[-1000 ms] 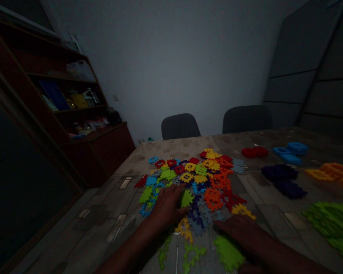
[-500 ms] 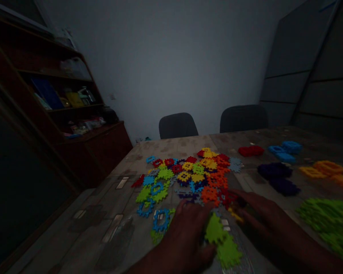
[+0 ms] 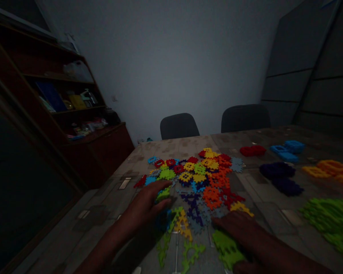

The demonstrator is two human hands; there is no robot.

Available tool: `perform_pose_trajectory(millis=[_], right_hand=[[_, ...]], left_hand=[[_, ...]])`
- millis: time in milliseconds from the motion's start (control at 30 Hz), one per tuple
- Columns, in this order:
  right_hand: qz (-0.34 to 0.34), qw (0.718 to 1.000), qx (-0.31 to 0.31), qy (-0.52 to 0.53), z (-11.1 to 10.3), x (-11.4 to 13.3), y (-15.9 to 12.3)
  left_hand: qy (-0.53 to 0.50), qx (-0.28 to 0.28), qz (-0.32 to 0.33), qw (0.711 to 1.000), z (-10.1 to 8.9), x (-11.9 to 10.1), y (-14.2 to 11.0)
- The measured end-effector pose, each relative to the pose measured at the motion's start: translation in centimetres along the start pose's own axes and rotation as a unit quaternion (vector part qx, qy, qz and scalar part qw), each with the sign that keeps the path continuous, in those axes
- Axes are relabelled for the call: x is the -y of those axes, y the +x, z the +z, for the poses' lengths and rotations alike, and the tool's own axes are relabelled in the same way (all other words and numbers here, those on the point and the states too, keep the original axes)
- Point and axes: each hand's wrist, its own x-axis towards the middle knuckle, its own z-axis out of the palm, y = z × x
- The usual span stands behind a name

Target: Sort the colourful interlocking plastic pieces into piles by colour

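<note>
My left hand (image 3: 145, 203) reaches over the left side of a pile of toothed plastic building pieces (image 3: 198, 167). Its thumb and fingers close around a green building piece (image 3: 162, 195). Nearer to me, my right hand (image 3: 241, 230) has its fingers and thumb around a small stack of green building pieces (image 3: 227, 247). A yellow toothed piece (image 3: 241, 208) lies just beyond the right fingers, beside red ones (image 3: 230, 198). Between my hands are a yellow triangular frame (image 3: 183, 225), dark purple pieces (image 3: 194, 209) and a loose green frame (image 3: 192, 254).
Sorted groups lie on the right: red (image 3: 253, 150), blue (image 3: 288, 150), dark purple (image 3: 278, 175), orange (image 3: 328, 169) and green (image 3: 331, 220). Two dark chairs (image 3: 179, 126) stand behind the patterned table (image 3: 103, 213). A wooden shelf unit (image 3: 103, 146) is at the left.
My left hand has moved left and away from me, from the near green pieces to a green piece in the pile. My right hand has left the yellow piece and come to the green stack.
</note>
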Motion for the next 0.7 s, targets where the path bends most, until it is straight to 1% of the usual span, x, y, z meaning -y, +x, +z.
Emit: perform_pose_trajectory(millis=[67,133,200,267,333,433,500,600,700], right_hand=[[0.017,1.0,0.006,-0.001,0.1,-0.5,0.0],[0.028,1.0,0.003,0.004,0.1,-1.0,-0.1],[0.028,1.0,-0.003,0.01,-0.1,-1.2,-0.2],[0.023,1.0,-0.004,0.007,-0.3,-1.1,-0.3],[0.008,1.0,-0.008,-0.005,-0.5,-0.7,-0.3],[-0.025,0.999,-0.028,-0.027,-0.4,-0.6,-0.2],[-0.017,0.999,-0.032,-0.038,-0.2,-0.9,0.0],[0.018,0.999,-0.017,-0.047,0.1,-1.2,0.2],[0.013,0.999,-0.005,-0.047,0.0,-0.8,0.3]], left_hand=[[-0.01,0.021,-0.018,1.0,0.3,1.7,-1.7],[-0.028,0.037,-0.049,0.998,1.2,3.0,-3.7],[-0.039,0.033,-0.068,0.996,2.0,3.9,-5.4],[-0.04,0.026,-0.063,0.997,2.6,4.2,-6.3],[-0.033,0.014,-0.046,0.998,2.9,3.8,-6.4],[0.002,-0.011,-0.023,1.0,3.6,2.5,-5.6],[0.034,-0.018,-0.005,0.999,4.1,2.0,-4.9],[0.068,-0.038,0.002,0.997,4.7,2.3,-4.0],[0.077,-0.056,-0.005,0.995,4.7,2.8,-3.7]])
